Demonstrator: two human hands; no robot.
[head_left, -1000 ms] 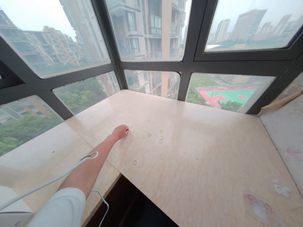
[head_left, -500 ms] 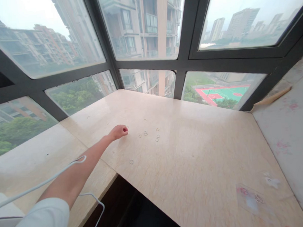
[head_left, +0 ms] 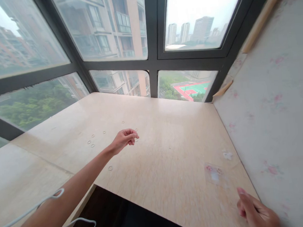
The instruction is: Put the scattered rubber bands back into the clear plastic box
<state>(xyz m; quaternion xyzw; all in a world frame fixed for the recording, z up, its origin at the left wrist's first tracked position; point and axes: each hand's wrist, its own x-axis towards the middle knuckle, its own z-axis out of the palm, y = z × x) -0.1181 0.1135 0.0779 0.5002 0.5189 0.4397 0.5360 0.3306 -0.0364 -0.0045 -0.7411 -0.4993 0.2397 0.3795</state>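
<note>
My left hand [head_left: 124, 139] hovers just above the beige marble table [head_left: 171, 167], its fingers curled into a pinch; whatever they hold is too small to make out. Several small clear rings lie scattered on the table: a pair [head_left: 90, 143] to the left of the hand, one [head_left: 110, 168] nearer me, and one [head_left: 136, 139] right by the fingertips. My right hand [head_left: 255, 211] enters at the bottom right by the table's edge, fingers loosely stretched and holding nothing. It is nearest a small clear plastic bag [head_left: 213, 171] lying flat.
Dark-framed windows [head_left: 151, 63] close off the table's far and left sides. A pale flowered wall [head_left: 276, 111] runs along the right. A white cable [head_left: 31, 211] crosses my left forearm. A dark gap [head_left: 127, 219] opens below the table's near edge.
The view has swung right. My left hand has lifted from the table in a pinch and moved right, past the ring cluster. My right hand has come into view.
</note>
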